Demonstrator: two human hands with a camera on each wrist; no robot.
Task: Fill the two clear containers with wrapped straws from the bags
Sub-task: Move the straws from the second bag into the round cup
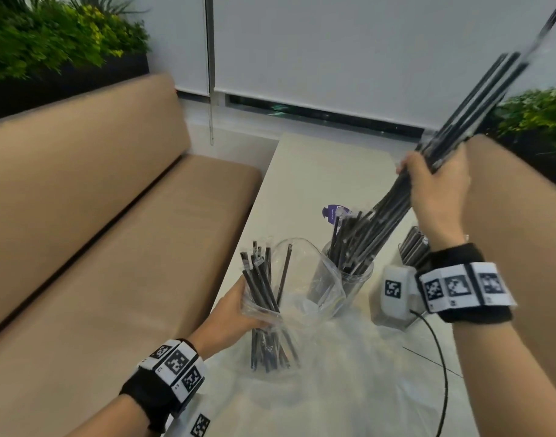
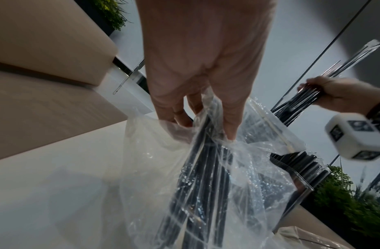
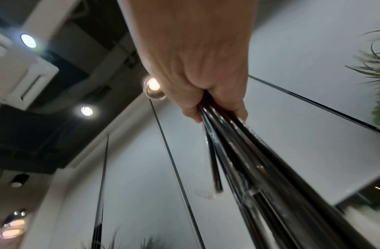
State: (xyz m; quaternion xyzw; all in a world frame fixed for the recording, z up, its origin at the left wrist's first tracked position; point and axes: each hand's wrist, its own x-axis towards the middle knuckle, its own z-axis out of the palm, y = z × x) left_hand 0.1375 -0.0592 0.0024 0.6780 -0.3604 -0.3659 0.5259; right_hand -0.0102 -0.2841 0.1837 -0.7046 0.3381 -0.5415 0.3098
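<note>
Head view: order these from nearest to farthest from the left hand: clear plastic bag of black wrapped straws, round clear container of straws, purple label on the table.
1. Clear plastic bag of black wrapped straws: gripped by the left hand.
2. Round clear container of straws: to its right, mid-table.
3. Purple label: farther back, behind that container.

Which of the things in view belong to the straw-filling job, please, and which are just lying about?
Part of the job:
- right hand gripping a bundle of wrapped straws
- left hand holding the clear bag with straws left inside
- round clear container, partly filled
- second clear container behind the right wrist

Just lying about:
- beige bench
- plants
- purple label
</note>
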